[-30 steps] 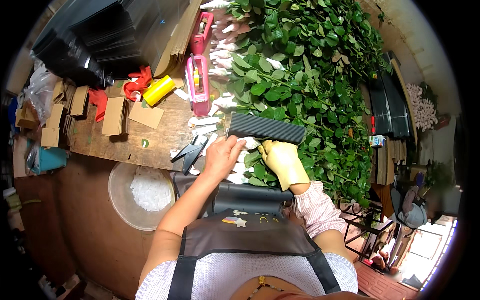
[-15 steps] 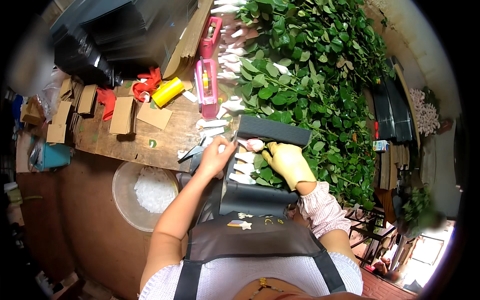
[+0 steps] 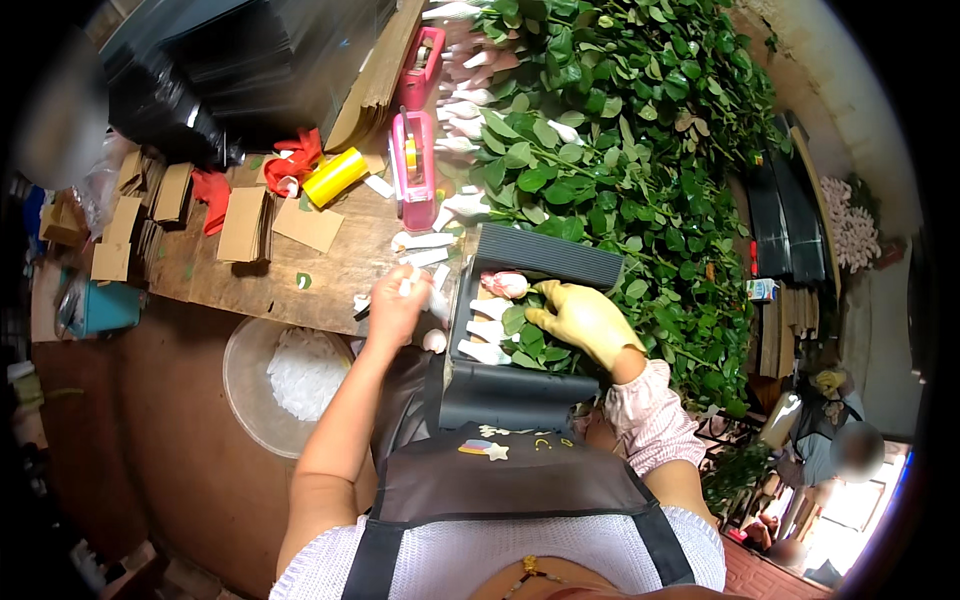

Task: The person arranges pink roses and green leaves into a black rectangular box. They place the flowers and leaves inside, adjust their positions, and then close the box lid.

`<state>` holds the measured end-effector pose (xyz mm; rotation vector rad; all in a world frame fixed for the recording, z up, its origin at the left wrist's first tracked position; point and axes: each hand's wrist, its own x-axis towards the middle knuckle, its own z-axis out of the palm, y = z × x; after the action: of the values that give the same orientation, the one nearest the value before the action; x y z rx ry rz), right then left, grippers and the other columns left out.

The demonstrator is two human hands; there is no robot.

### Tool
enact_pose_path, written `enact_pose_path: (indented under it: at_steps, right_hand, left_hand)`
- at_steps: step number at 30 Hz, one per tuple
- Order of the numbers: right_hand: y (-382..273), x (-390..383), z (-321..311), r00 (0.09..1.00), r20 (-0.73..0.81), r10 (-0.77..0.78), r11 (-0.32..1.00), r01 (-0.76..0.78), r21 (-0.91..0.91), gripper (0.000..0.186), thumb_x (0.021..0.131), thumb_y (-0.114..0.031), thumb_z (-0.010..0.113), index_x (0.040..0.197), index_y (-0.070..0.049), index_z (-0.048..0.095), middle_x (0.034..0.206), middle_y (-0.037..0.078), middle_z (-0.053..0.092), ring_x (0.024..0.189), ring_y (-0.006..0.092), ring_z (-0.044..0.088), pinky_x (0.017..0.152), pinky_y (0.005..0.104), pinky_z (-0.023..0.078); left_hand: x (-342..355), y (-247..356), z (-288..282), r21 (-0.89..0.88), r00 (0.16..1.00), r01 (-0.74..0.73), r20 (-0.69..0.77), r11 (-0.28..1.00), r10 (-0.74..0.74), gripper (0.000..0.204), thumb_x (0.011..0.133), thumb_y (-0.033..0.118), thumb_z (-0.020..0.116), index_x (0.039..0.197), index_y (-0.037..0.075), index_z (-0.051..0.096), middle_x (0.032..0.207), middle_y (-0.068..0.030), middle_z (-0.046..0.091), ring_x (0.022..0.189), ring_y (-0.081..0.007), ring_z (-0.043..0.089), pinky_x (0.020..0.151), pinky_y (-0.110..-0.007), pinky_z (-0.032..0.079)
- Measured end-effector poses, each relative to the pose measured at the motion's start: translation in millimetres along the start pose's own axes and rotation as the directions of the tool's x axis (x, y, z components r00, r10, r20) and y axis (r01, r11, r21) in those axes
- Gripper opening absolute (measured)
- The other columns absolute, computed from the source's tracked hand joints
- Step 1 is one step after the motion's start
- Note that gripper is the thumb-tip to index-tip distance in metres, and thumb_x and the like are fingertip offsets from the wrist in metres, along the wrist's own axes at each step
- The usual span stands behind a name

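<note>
Wooden bench (image 3: 330,270), left hand (image 3: 395,310) withdrawn, right hand (image 3: 580,318) now on rosebuds (image 3: 505,284)

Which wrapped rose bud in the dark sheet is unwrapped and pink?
The pink bud at the top of the row, beside the gloved right hand. The buds below it wear white wraps.

Wrapped rosebuds (image 3: 490,335) lay in the corrugated sleeve (image 3: 520,330) at the worktop (image 3: 330,270) edge. Tape dispensers (image 3: 415,165) stood behind it, cardboard pieces (image 3: 245,220) further left, foliage (image 3: 620,150) right, a bowl (image 3: 285,380) below.
</note>
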<state>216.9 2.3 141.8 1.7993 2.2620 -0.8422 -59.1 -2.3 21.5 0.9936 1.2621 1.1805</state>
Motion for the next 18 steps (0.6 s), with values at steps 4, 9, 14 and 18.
enact_pose_path:
  at_steps: [4,9,14,18]
  right_hand:
    - [4.6,6.2,21.4,1.0,-0.028,0.011,0.984,-0.016,-0.179,0.046,0.093,-0.041,0.07,0.122,-0.006,0.064,0.102,0.019,0.074,0.096,0.0365,0.072,0.083,0.0486,0.057]
    - [0.1,11.4,48.7,0.982,-0.188,0.021,0.956,-0.074,-0.283,0.034,0.088,-0.037,0.075,0.1,-0.008,0.063,0.088,0.015,0.074,0.08,0.0333,0.075,0.069,0.0478,0.058]
    - [2.7,9.9,49.1,0.981,-0.194,-0.007,0.963,-0.046,-0.266,0.032,0.088,-0.034,0.075,0.098,-0.006,0.063,0.083,0.016,0.073,0.079,0.0346,0.074,0.069,0.0482,0.058]
    - [11.8,-8.1,12.5,0.996,-0.037,-0.084,0.996,0.085,0.02,0.065,0.085,-0.042,0.079,0.131,0.0,0.06,0.093,0.021,0.073,0.09,0.0392,0.072,0.077,0.0455,0.057]
  left_hand:
    - [-12.9,25.2,31.4,0.555,0.957,-0.064,0.271,0.83,-0.107,0.042,0.092,0.045,0.074,0.088,0.005,0.064,0.079,-0.016,0.073,0.08,-0.0315,0.073,0.074,-0.04,0.054]
    - [-16.2,17.6,47.6,0.444,0.92,-0.108,0.385,0.889,-0.081,0.039,0.098,0.04,0.068,0.093,0.002,0.071,0.074,-0.0173,0.07,0.071,-0.0254,0.071,0.067,-0.038,0.053]
    - [-22.3,-18.1,30.7,-0.051,0.99,0.113,0.093,0.992,-0.108,0.028,0.102,0.021,0.067,0.081,0.002,0.067,0.082,0.0021,0.071,0.071,-0.0097,0.063,0.068,-0.027,0.049]
    - [-8.9,11.3,-4.2,0.186,0.928,-0.37,0.044,0.91,0.369,0.024,0.097,0.011,0.069,0.078,0.002,0.058,0.08,-0.0038,0.068,0.072,-0.0105,0.06,0.071,-0.026,0.049]
